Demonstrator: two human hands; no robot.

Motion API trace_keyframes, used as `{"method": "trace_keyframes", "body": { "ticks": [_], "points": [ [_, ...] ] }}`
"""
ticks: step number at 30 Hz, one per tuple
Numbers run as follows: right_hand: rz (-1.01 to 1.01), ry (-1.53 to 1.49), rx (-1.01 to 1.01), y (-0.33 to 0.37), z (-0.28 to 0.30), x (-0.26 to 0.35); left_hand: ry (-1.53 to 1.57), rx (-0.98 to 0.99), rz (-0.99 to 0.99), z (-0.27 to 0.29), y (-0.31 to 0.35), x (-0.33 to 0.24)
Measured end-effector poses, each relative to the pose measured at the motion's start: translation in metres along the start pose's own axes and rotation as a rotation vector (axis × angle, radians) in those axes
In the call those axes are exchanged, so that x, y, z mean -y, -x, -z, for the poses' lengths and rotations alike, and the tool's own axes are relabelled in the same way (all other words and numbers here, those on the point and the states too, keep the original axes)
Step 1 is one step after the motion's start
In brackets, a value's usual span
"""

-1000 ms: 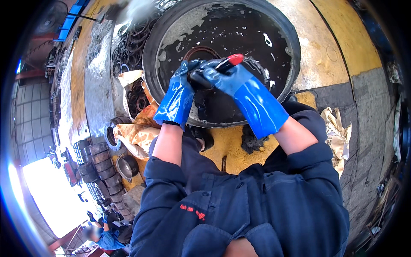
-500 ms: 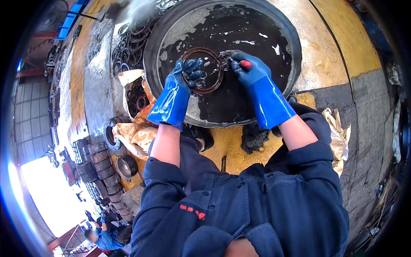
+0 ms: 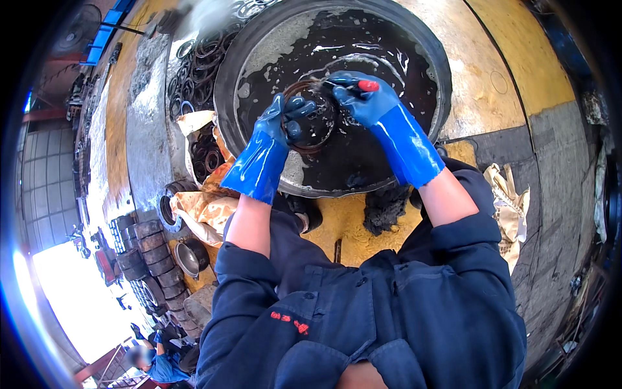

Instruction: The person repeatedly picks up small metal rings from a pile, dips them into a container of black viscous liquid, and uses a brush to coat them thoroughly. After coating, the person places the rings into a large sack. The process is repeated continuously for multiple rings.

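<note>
Over a wide black tub [image 3: 442, 84] of dark liquid, my left hand [image 3: 273, 122], in a long blue rubber glove, is closed round the left side of a thin brown metal ring [image 3: 307, 151]. The ring is tilted, and its middle is open. My right hand [image 3: 374, 104], gloved the same way, grips a red-handled tool [image 3: 368, 85]. The handle's red end points right. The tool's other end meets the ring's upper right edge; fingers and blur hide what kind of tip it has.
Many dark rings [image 3: 194, 71] lie left of the tub. An open paper sack [image 3: 194, 120] holds more rings, near a crumpled sack [image 3: 204, 204] and a metal bowl [image 3: 191, 258]. A dark clump [image 3: 387, 211] sits before the tub. Another person [image 3: 162, 363] is at lower left.
My right hand has moved left and slightly up, bringing the tool to the ring. The ring has tilted and sits a little lower. Fresh ripples show in the liquid.
</note>
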State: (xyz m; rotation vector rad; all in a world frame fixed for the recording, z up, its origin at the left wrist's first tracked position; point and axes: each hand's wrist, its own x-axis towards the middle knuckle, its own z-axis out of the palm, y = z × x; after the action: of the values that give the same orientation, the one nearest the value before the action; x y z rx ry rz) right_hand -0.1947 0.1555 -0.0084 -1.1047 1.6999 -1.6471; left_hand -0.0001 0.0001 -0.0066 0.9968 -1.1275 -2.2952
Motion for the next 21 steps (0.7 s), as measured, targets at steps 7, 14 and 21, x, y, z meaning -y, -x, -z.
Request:
{"method": "trace_keyframes", "body": {
  "ticks": [7,14,21],
  "points": [
    [-0.629,0.044,0.077,0.006,0.004,-0.024,-0.042,0.155,0.008,0.019,-0.01,-0.002],
    [-0.884,-0.106,0.019,0.031,-0.013,-0.036,-0.138,-0.067,-0.078,-0.018,0.002,0.002],
    [-0.219,0.478,0.037,0.03,0.001,0.008,-0.208,-0.074,-0.014,-0.017,0.002,0.003]
  ]
}}
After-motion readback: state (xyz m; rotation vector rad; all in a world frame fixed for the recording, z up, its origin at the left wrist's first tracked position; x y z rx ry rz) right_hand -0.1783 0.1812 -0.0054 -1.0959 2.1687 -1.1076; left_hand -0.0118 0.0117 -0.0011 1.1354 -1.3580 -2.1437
